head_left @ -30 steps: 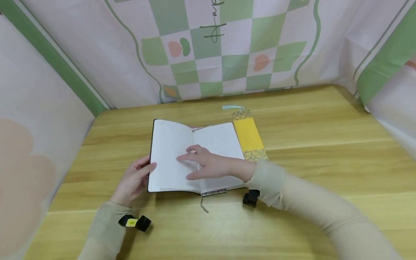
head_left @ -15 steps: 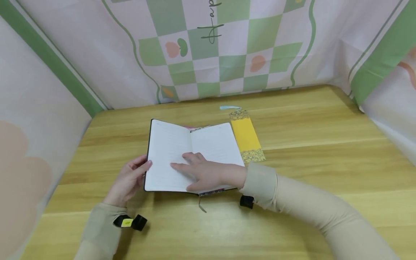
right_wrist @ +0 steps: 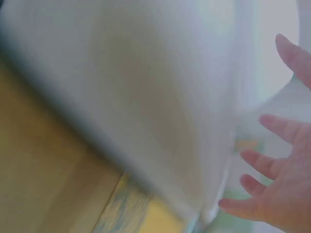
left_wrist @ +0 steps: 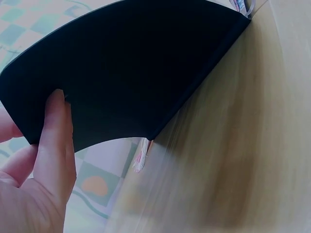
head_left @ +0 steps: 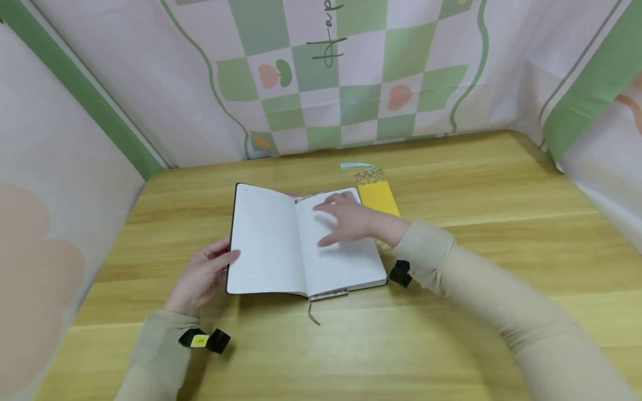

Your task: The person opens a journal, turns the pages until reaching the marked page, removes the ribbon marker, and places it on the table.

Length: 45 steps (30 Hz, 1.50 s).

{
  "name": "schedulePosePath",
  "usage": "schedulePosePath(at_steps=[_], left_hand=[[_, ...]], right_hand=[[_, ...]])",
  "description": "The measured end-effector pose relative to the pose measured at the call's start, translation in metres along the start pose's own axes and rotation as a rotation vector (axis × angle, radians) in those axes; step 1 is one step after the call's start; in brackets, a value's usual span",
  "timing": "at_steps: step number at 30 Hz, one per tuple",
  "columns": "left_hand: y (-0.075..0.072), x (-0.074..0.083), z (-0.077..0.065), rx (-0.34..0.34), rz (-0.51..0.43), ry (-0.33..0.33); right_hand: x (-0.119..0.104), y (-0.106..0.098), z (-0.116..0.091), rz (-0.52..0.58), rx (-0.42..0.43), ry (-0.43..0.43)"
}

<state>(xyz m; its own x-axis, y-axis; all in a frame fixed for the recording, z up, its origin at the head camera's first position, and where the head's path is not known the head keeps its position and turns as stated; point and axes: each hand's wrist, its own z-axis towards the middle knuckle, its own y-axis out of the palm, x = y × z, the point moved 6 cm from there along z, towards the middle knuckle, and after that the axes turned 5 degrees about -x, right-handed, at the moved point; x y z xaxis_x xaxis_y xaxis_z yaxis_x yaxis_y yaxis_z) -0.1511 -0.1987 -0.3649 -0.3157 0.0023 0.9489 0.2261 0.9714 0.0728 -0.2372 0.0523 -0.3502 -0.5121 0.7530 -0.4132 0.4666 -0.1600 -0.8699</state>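
A notebook (head_left: 268, 239) with white, faintly lined pages lies spread out on the table, its left half raised. My left hand (head_left: 198, 278) holds that half by its outer edge, thumb on the page. Seen from the left wrist, the fingers (left_wrist: 56, 141) lie behind the black cover (left_wrist: 126, 73). Over the upper part of the right page is my right hand (head_left: 351, 220), fingers spread and holding nothing. The right wrist view also shows the right hand (right_wrist: 286, 179) spread beside the blurred page (right_wrist: 146, 77). A thin ribbon (head_left: 313, 314) hangs from the spine.
Right of the notebook lies a yellow bookmark (head_left: 378, 197) with patterned ends, partly hidden by my right forearm. A pale blue tassel (head_left: 356, 165) lies just beyond it. A patterned strip (head_left: 328, 294) sticks out under the spine. A checked cloth (head_left: 321, 106) hangs behind the table (head_left: 476, 195).
My right hand has left the left page and moved right and away from me, over the right page. The left hand keeps its hold on the notebook's left edge.
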Motion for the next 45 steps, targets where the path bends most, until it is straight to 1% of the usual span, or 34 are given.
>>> schedulePosePath(at_steps=[2,5,7,9,14,23,27,30,34,41,45], left_hand=[[0.000,-0.001,0.000,-0.004,-0.001,0.003],[0.000,-0.002,0.000,-0.007,-0.005,0.006],[-0.001,-0.003,0.000,-0.007,-0.008,0.007],[-0.001,-0.004,0.000,-0.003,-0.013,0.007],[-0.001,-0.006,0.000,-0.003,-0.010,0.003],[-0.002,-0.007,0.002,-0.013,-0.025,0.013],[-0.002,-0.007,0.002,-0.016,-0.022,0.017],[-0.001,-0.006,0.002,-0.015,-0.025,0.021],[-0.001,-0.006,0.002,-0.018,-0.029,0.021],[-0.002,-0.005,0.003,-0.014,-0.012,0.021],[-0.002,-0.004,0.004,-0.011,-0.007,0.022]], right_hand=[[0.018,-0.005,0.003,-0.007,0.026,0.034],[0.039,-0.007,0.007,-0.021,0.021,0.085],[0.048,-0.006,0.010,-0.035,0.008,0.101],[0.053,-0.004,0.012,-0.026,-0.008,0.120],[0.059,0.001,0.015,0.014,-0.038,0.170],[0.059,-0.002,0.018,-0.047,-0.082,0.229],[0.061,-0.002,0.018,-0.062,-0.092,0.242],[0.061,-0.003,0.017,-0.081,-0.067,0.234],[0.057,-0.006,0.013,-0.101,0.000,0.205],[0.049,-0.007,0.004,-0.104,0.113,0.124],[0.041,-0.009,0.000,-0.124,0.166,0.048]])
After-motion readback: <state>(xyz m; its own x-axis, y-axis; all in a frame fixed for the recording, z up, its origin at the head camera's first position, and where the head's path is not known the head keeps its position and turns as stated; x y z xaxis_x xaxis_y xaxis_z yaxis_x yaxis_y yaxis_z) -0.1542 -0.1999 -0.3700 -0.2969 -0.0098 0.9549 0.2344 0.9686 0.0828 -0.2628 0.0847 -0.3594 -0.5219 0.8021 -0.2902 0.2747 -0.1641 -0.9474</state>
